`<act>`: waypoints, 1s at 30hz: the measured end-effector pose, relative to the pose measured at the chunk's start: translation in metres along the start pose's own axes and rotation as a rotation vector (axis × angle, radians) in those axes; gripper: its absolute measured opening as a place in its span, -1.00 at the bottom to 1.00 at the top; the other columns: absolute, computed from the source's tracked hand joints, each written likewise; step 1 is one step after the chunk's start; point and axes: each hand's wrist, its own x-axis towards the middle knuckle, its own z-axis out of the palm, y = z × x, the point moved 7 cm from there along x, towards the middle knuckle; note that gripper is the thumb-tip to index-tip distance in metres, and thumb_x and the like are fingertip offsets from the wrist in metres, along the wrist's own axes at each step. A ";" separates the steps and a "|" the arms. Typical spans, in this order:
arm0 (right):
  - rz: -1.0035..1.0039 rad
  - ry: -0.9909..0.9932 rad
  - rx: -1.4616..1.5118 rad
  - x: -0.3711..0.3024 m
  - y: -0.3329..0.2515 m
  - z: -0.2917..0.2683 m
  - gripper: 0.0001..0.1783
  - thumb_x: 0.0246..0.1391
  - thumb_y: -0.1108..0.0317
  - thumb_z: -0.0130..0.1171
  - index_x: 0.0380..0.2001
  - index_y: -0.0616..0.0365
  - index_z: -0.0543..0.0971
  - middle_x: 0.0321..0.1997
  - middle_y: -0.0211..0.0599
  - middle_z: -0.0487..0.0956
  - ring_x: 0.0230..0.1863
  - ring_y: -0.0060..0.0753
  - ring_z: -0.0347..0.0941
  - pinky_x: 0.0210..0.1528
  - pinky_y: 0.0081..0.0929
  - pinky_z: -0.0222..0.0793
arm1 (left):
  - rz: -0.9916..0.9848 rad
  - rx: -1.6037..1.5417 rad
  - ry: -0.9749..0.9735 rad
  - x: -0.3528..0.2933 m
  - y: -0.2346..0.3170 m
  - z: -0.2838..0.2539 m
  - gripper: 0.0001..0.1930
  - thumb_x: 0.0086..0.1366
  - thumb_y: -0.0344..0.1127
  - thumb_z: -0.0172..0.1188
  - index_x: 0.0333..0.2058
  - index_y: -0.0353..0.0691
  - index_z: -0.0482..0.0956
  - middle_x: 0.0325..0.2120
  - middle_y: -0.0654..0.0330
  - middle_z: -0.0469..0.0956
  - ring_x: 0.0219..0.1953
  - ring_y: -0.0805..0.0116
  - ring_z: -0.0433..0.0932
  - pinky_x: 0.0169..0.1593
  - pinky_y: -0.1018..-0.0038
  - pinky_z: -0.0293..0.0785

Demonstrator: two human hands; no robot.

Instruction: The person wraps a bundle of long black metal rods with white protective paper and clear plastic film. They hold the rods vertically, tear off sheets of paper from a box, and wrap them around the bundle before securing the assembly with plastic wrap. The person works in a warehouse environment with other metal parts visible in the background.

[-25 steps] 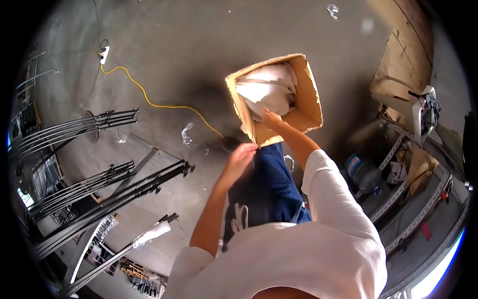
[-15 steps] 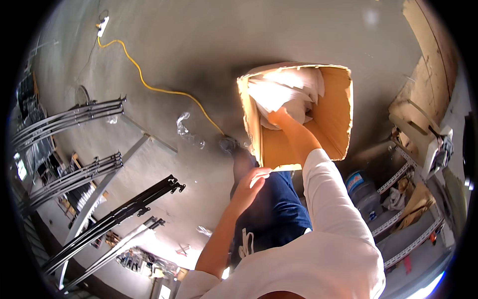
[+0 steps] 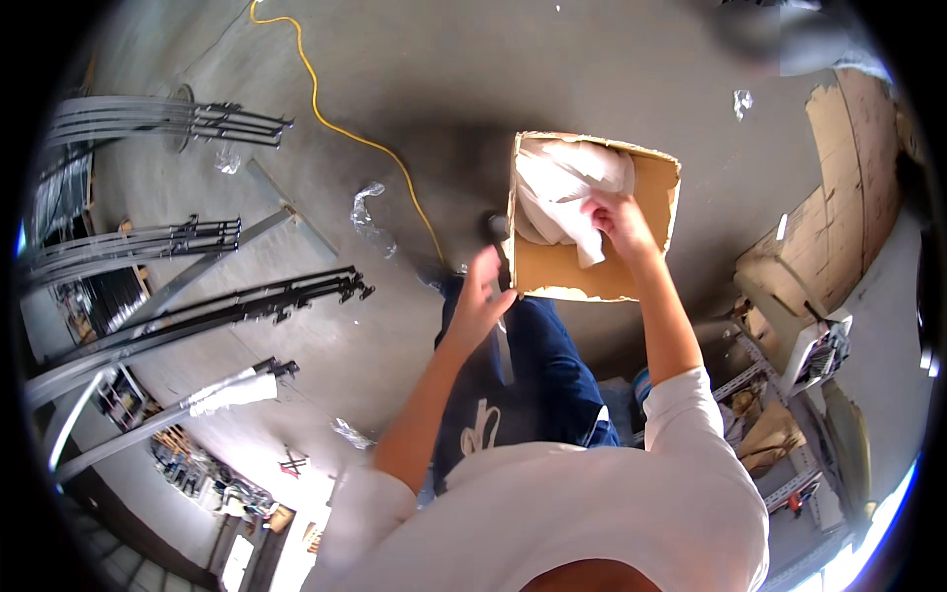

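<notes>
An open-topped cardboard box [image 3: 653, 212] with ragged rims stands in front of my legs. Inside lies a crumpled heap of white sheets [image 3: 554, 187]; whether they are cloth or paper I cannot tell. My right hand [image 3: 617, 222] is inside the box opening, fingers closed on a white sheet whose loose end hangs toward the near wall. My left hand [image 3: 478, 304] is at the box's near left corner, thumb and fingers apart, with nothing visible in it. Its thumb is close to the rim; motion blurs its fingertips.
Long black and grey metal bars [image 3: 286, 296] jut in from the left on a rack. A yellow cable [image 3: 340, 128] crosses the floor, near crumpled clear plastic [image 3: 367, 222]. On the right are a metal shelf [image 3: 755, 340] and flattened cardboard [image 3: 801, 242].
My right hand has come up and toward the right of the box, drawing a sheet's end along. My left hand has shifted up beside the near left corner. The view has turned slightly.
</notes>
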 end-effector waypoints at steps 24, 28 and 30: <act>-1.207 -0.503 -1.602 -0.306 -0.023 0.318 -0.51 -0.17 0.32 0.21 -0.10 0.14 0.37 -0.18 -0.14 0.45 -0.08 -0.17 0.34 0.16 -0.12 -0.15 | 0.659 0.884 0.195 -0.199 0.115 -0.134 -0.88 0.01 -0.32 0.14 -0.49 -0.22 0.53 -0.53 0.08 0.51 -0.44 0.08 0.48 -0.32 0.27 0.37; -1.038 -0.553 -1.589 -0.304 0.018 0.369 -0.58 -0.14 0.32 0.18 -0.15 0.17 0.40 -0.40 -0.09 0.51 -0.31 -0.07 0.44 -0.18 -0.24 0.31 | 0.716 0.882 0.250 -0.229 0.112 -0.164 -0.90 0.01 -0.32 0.14 -0.49 -0.19 0.54 -0.54 0.10 0.51 -0.44 0.08 0.48 -0.32 0.29 0.38; -1.077 -0.621 -1.523 -0.299 0.020 0.385 -0.67 -0.11 0.32 0.15 -0.22 0.16 0.43 -0.46 -0.08 0.51 -0.38 -0.06 0.45 -0.34 -0.28 0.34 | 0.727 0.785 0.281 -0.245 0.116 -0.182 -0.89 0.02 -0.32 0.13 -0.47 -0.19 0.54 -0.53 0.10 0.51 -0.44 0.09 0.48 -0.32 0.31 0.38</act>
